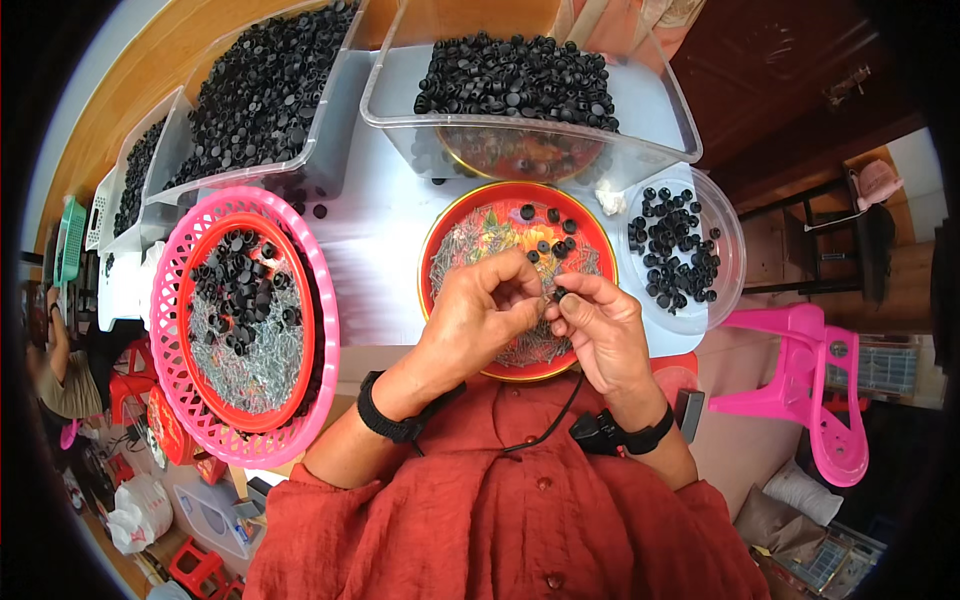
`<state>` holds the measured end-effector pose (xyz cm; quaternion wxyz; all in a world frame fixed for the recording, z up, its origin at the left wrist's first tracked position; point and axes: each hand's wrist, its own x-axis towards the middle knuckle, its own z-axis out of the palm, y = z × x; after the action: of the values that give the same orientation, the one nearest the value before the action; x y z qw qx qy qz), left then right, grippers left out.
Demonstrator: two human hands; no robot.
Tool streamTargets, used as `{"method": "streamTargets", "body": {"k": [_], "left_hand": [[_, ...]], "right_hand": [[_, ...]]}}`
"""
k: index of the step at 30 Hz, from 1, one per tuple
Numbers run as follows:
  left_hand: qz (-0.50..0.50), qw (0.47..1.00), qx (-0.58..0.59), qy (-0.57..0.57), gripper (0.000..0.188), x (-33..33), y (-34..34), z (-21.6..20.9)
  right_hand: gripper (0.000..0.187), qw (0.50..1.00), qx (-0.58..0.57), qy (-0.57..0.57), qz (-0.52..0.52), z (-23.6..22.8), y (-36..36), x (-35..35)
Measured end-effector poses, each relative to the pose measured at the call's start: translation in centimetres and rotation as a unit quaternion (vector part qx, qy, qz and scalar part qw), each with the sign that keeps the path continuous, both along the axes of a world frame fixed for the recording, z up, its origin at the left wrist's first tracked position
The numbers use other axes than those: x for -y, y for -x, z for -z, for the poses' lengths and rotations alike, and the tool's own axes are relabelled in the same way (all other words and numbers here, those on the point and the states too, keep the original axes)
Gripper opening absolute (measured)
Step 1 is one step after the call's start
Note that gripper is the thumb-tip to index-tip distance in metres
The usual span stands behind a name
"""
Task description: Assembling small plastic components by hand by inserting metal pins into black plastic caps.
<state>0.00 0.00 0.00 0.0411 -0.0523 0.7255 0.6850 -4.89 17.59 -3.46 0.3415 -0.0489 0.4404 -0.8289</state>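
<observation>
My left hand [484,308] and my right hand [604,328] meet over a round red tray [545,190] with a gold rim. Between the right thumb and fingertips is a small round black cap [559,294]. The left thumb and index finger are pinched together beside it; what they hold, if anything, is too small to make out. Thin silvery metal pins [458,262] cover much of the tray's patterned bottom. Several loose black caps [544,246] lie among them, just beyond my fingertips.
To the right, a clear round tub [736,245] holds black caps. Clear bins [540,130] full of caps stand at the back. On the left, a pink basket [168,370] carries a red tray of caps and pins. A pink stool [790,335] stands right; another person's arm [60,345] shows far left.
</observation>
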Motion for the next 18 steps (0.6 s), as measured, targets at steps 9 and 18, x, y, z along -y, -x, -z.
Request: {"method": "streamTargets", "body": {"k": [9, 18], "left_hand": [[-0.061, 0.996, -0.057, -0.037, 0.008, -0.4, 0.2, 0.1], [-0.039, 0.986, -0.121, 0.103, 0.011, -0.7, 0.8, -0.3]], "right_hand": [[0.024, 0.985, -0.120, -0.121, 0.042, -1.9, 0.0, 0.9], [0.022, 0.953, -0.261, -0.143, 0.054, -1.6, 0.6, 0.6]]}}
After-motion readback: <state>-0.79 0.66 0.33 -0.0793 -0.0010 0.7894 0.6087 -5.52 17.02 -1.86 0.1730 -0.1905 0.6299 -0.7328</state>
